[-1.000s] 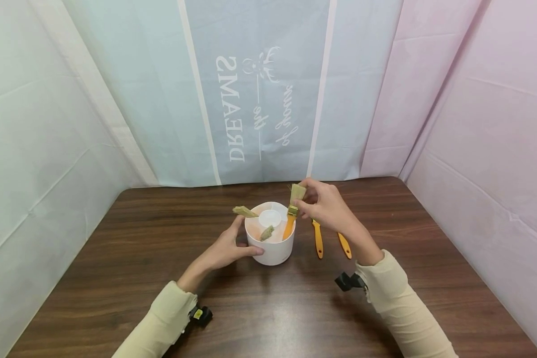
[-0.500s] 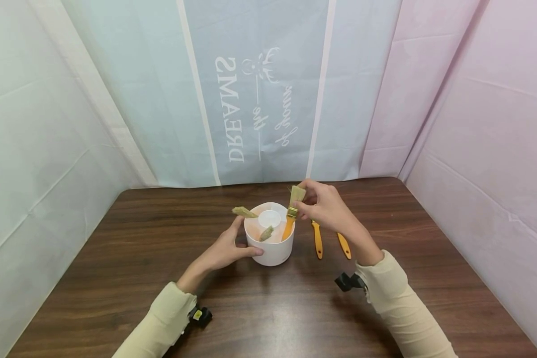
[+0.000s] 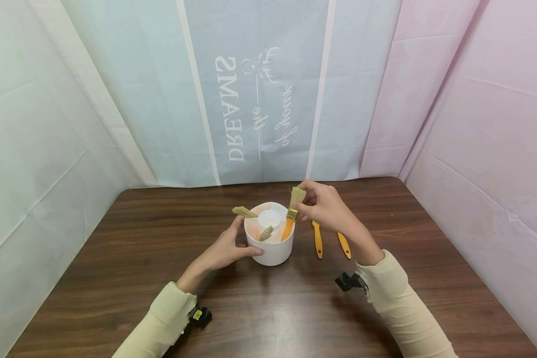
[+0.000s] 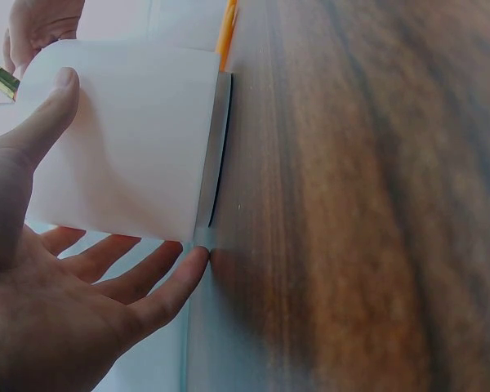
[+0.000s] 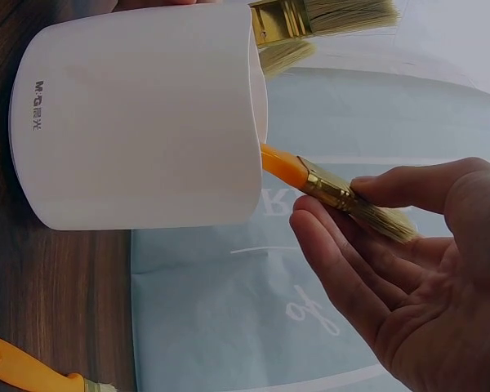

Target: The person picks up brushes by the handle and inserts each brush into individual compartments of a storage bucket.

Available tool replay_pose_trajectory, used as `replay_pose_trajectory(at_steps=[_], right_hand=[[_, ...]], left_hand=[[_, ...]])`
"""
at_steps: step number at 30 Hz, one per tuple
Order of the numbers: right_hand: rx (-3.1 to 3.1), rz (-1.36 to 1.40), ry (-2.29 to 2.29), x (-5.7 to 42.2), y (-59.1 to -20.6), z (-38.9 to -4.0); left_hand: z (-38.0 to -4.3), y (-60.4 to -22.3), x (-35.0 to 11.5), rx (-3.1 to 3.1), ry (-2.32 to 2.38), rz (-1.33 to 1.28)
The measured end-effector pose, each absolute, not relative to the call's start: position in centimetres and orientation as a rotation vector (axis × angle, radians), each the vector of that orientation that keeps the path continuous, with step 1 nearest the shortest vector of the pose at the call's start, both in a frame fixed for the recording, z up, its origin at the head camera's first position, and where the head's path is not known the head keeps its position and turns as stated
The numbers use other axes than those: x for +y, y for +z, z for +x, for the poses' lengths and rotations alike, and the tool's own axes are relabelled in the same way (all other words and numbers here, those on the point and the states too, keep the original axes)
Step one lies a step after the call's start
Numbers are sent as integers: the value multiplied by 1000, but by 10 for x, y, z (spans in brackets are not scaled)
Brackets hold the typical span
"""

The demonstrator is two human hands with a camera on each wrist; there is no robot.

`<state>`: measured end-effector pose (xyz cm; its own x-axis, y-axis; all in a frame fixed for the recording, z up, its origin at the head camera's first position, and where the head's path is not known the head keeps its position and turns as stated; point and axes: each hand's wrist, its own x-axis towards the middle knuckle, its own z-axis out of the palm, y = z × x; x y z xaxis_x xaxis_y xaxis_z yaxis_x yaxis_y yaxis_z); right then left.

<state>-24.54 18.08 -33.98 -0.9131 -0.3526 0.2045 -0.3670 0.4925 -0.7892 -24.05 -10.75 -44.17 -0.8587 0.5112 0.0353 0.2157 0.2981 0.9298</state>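
A white round pen holder with inner compartments and a central cup stands upright on the wooden table. My left hand steadies it from the left, thumb on the near side and fingers along the far side. At its right rim, my right hand pinches a paintbrush near the metal band and bristles. That brush points bristles up, its orange handle partly inside the holder; the handle's lower end is hidden. Two more paintbrushes rise bristles up from the holder: one leaning left, another at the front.
Two orange-handled paintbrushes lie on the table right of the holder, one nearer and one farther right, their upper parts behind my right hand. A printed cloth hangs at the table's back edge; pale cloths line both sides.
The right hand and its paintbrush have come down very slightly, and the holder has shifted a touch to the left. Otherwise the scene looks the same.
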Motion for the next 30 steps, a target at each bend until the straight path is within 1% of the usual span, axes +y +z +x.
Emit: replay_pose_trajectory(at_steps=[10,30], right_hand=[[-2733,667,1454,183,-340,-245],[-2779,713,1433,182,-340,-244]], left_hand=[[-240,-441,-108,2312,1565,627],[-239,-441,-108,2322,1558,639]])
